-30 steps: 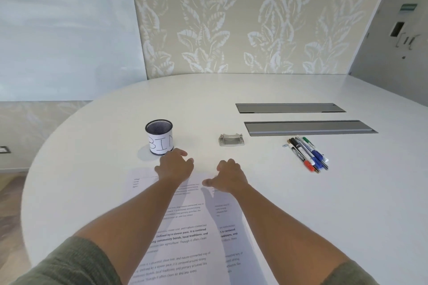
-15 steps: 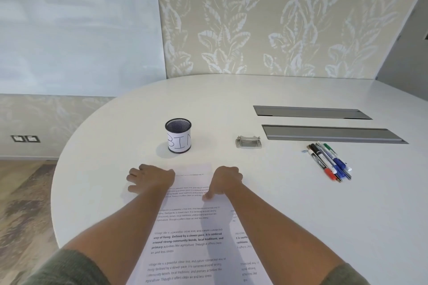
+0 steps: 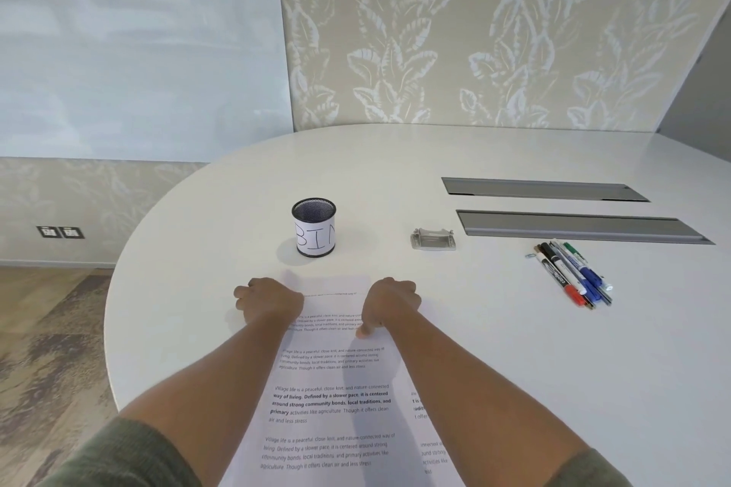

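Cup (image 3: 315, 227): reads "BIN".
Sheet (image 3: 332, 407): "Village life is a peaceful…"; bottom cut off.
Left hand (image 3: 273, 302), right hand (image 3: 391, 302): fingers curled at Sheet edges; I cannot tell if pinching.

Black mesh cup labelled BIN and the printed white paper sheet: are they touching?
Apart. The head view shows a strip of bare white table between the black mesh cup and the printed white paper sheet.
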`<state>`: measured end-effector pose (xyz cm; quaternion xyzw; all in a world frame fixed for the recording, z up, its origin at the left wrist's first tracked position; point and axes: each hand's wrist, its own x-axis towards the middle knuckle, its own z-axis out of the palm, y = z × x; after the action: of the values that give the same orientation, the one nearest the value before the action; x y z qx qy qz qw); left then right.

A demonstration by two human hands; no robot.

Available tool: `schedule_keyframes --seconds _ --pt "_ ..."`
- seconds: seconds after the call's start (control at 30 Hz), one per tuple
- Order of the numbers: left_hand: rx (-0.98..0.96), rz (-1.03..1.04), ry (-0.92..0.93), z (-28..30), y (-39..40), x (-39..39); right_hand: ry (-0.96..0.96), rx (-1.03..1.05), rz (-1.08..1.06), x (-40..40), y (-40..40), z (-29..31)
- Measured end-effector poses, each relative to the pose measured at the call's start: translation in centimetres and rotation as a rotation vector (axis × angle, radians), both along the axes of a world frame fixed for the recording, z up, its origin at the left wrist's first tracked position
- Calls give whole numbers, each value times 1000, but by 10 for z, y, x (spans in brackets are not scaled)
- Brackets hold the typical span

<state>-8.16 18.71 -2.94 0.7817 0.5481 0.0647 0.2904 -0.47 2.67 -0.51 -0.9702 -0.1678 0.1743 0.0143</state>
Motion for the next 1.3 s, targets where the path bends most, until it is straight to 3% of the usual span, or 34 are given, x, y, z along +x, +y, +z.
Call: schedule_keyframes --seconds 0.2,0.33,0.5,0.63,0.9,1.3 --pt "-150 -37 -187 0 -2 -11 92 135 -85 7 -12 -2" --pt "-185 -40 -324 -1 -6 -11 89 159 -56 17 -28 -1" --pt "-390 -21 -565 3 -18 -6 26 364 -197 25 -59 -3" --pt "-430 -88 -589 2 -31 1 -74 590 -294 36 -84 -8" --pt "-449 -263 -685 12 -53 16 -34 1052 -441 48 -100 0" --pt "-448 -386 -868 31 -59 28 89 1284 -527 53 -106 3"
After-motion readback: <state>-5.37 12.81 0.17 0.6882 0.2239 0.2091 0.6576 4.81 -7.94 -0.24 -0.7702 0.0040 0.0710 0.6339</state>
